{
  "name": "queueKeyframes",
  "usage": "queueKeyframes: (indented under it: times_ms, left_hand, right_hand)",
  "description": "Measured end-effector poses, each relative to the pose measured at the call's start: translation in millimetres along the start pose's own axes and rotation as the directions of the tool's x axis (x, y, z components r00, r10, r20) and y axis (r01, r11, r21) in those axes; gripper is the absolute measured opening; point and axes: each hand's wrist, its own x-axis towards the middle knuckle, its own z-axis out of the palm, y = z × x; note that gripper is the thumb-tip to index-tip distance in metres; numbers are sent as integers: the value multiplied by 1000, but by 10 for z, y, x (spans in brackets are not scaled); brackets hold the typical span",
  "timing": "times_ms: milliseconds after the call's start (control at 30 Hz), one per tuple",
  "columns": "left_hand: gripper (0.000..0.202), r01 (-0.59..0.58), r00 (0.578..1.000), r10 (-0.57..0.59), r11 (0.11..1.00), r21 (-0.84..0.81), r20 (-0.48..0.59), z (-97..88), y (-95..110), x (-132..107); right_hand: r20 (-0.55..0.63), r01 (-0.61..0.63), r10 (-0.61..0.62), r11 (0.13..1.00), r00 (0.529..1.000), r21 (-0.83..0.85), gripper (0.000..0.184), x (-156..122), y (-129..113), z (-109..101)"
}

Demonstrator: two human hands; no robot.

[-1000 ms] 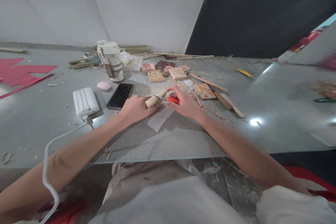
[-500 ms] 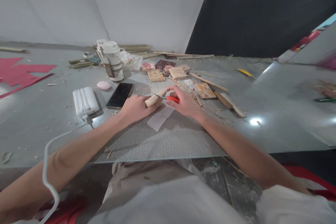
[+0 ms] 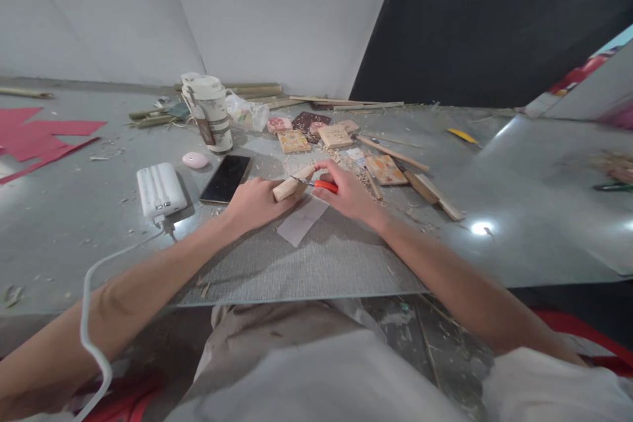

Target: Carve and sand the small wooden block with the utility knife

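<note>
My left hand [image 3: 258, 203] is closed around the near end of a pale piece of wood [image 3: 287, 190], which slants up and to the right. In my right hand [image 3: 349, 194] is a carving knife [image 3: 326, 186] with a red handle. Its thin metal blade lies against the upper side of the wood, pointing left. My right index finger reaches to the wood's far end. Below the hands a slip of white paper [image 3: 301, 221] lies on a grey textured mat [image 3: 306, 270]. Wood shavings are scattered just beyond.
To the left are a black phone [image 3: 226, 179], a white power bank [image 3: 161, 191] with a cable, a pink oval object [image 3: 195, 160] and a lidded paper cup [image 3: 208, 115]. Patterned square blocks [image 3: 386, 171] and wooden sticks lie behind and right. A yellow-handled tool [image 3: 463, 138] lies farther right.
Both hands keep their hold in nearly the same place. The knife blade has shifted very slightly to the right along the wood.
</note>
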Motion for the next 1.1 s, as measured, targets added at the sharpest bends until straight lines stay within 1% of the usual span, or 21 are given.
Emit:
queueKeyframes:
  times_ms: [367, 500, 733, 1100]
  left_hand:
    - [66, -1, 1000, 1, 1000, -1, 5, -10, -2, 8]
    - [65, 4, 1000, -4, 1000, 0, 6, -5, -5, 5]
    - [65, 8, 1000, -8, 1000, -9, 17, -18, 5, 0]
    - [63, -7, 1000, 7, 1000, -11, 7, -10, -4, -1]
  right_hand:
    - [3, 17, -17, 1000, 1000, 7, 51, 5, -2, -1]
    - [0, 10, -10, 1000, 1000, 7, 47, 8, -5, 0]
    - [-1, -14, 14, 1000, 1000, 4, 53, 3, -3, -1]
    - [5, -11, 11, 1000, 1000, 13, 50, 8, -7, 0]
